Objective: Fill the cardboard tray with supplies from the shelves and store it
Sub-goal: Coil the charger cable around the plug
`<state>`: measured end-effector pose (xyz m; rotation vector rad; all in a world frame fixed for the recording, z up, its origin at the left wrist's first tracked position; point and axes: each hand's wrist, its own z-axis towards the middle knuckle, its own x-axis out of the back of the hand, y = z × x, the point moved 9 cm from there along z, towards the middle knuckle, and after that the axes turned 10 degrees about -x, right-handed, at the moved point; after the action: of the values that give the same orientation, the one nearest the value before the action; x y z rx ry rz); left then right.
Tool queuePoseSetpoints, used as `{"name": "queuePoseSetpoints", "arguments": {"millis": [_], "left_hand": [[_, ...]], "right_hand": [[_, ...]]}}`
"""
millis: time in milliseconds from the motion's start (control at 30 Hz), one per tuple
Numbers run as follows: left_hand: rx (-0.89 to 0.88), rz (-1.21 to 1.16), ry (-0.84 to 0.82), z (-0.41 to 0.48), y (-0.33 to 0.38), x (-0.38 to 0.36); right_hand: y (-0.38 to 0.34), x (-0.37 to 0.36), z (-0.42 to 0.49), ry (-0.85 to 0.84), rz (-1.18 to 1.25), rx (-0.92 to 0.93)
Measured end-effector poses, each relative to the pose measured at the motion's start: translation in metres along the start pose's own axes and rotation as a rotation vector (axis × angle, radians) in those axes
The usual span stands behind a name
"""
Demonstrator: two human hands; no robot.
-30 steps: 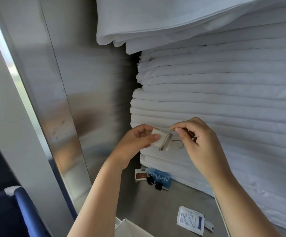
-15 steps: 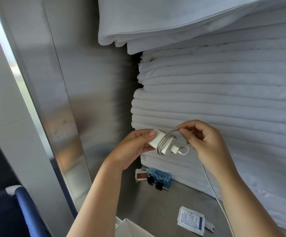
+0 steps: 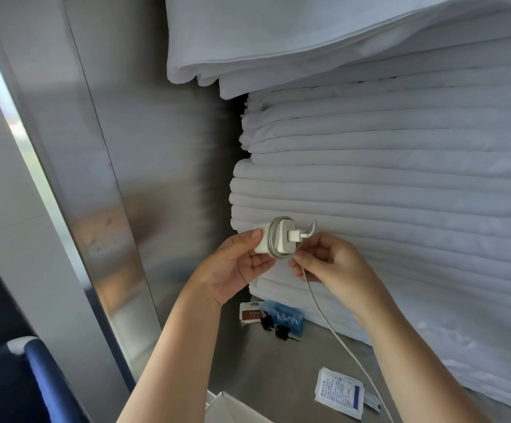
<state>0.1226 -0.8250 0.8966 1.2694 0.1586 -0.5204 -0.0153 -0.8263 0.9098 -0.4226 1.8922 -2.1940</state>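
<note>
At the bottom edge of the view, a corner of the cardboard tray (image 3: pixel 230 406) is seen, white inside and only partly in frame, with a blue padded edge (image 3: pixel 39 380) to its left. Just beyond it, on the steel shelf (image 3: pixel 257 364), a flat white sachet (image 3: pixel 338 395) with blue print is laid. Above the shelf a white charger (image 3: pixel 274 238) is held up in front of the linen – it is gripped at its left end by the left hand (image 3: pixel 233 267), thumb on top and fingers curled beneath. A white cable (image 3: pixel 324 315) is wound in a few turns around the charger's body and plugged into its face; its loose length is pinched by the curled fingers of the right hand (image 3: pixel 336 264) just beside the charger and trails down past the sachet, out of frame. Farther back on the shelf, two black-headed keys (image 3: pixel 274 326) are seen against a blue packet (image 3: pixel 284 314), with a small brown-and-white packet (image 3: pixel 249 314) touching it on the left. Behind them a tall stack of folded white sheets (image 3: pixel 400 178) is piled against the steel side wall (image 3: pixel 156 148).
</note>
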Motion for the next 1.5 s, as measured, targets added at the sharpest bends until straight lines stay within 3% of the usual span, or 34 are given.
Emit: {"name": "queuePoseSetpoints", "arguments": {"millis": [267, 467, 600, 800, 967, 1167, 1367, 1500], "left_hand": [[-0.010, -0.176, 0.254, -0.002, 0.002, 0.023], [-0.046, -0.189, 0.426, -0.006, 0.007, 0.041], [-0.062, -0.196, 0.460, -0.006, 0.008, 0.044], [-0.082, -0.156, 0.473, -0.005, 0.008, 0.045], [-0.145, 0.045, 0.499, -0.005, 0.017, 0.052], [-0.208, 0.220, 0.495, -0.003, 0.026, 0.057], [-0.171, 0.403, 0.322, 0.000, 0.025, 0.036], [-0.119, 0.440, 0.148, 0.002, 0.017, 0.019]], "right_hand": [[0.023, -0.018, -0.001, -0.044, -0.311, -0.121], [0.007, -0.037, -0.011, 0.046, -0.929, 0.127], [0.001, -0.053, -0.019, 0.036, -1.047, 0.246], [-0.008, -0.060, -0.024, 0.058, -1.074, 0.387], [-0.030, -0.054, -0.032, 0.186, -1.120, 0.506], [-0.057, -0.038, -0.046, 0.381, -1.001, 0.641], [-0.077, -0.015, -0.059, 0.557, -0.898, 0.770], [-0.077, 0.001, -0.059, 0.652, -0.856, 0.751]]}}
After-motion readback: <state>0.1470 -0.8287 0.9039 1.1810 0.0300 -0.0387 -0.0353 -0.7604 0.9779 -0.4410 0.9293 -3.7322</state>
